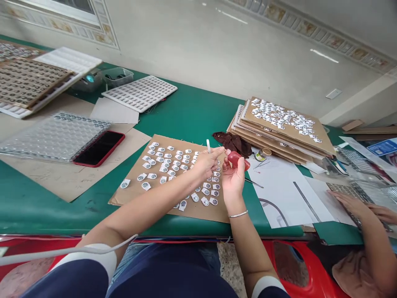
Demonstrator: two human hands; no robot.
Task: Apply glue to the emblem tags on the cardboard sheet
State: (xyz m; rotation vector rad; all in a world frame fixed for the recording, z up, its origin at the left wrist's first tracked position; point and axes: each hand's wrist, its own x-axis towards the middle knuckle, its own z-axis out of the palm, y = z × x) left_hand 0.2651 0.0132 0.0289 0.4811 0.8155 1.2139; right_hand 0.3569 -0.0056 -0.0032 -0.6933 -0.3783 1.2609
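Taking the cardboard sheet (132, 196) as the clock's centre, both hands meet above its two o'clock edge. The right hand (233, 179) is curled around a smooth red object (238, 160), thumb laid along it, with a thin bracelet (238, 214) on the wrist. The left hand (205, 164) reaches across from the left, fingers folded about a slim white stick (208, 145) that juts up past them; its fingertips come close to the near end of the red object, though whether they pinch something tiny there is too small to tell.

Small white-tabbed pieces (205, 201) lie in loose rows on the sheet. On the green worktop (192, 107), a dark brown cloth (234, 143) lies just past the hands at two o'clock, with a piled stack of cardboard (251, 118) beyond it. A small jar (263, 154) and white paper (276, 186) sit toward three. A phone (99, 149) lies between nine and ten, and a white tray (139, 93) at eleven.
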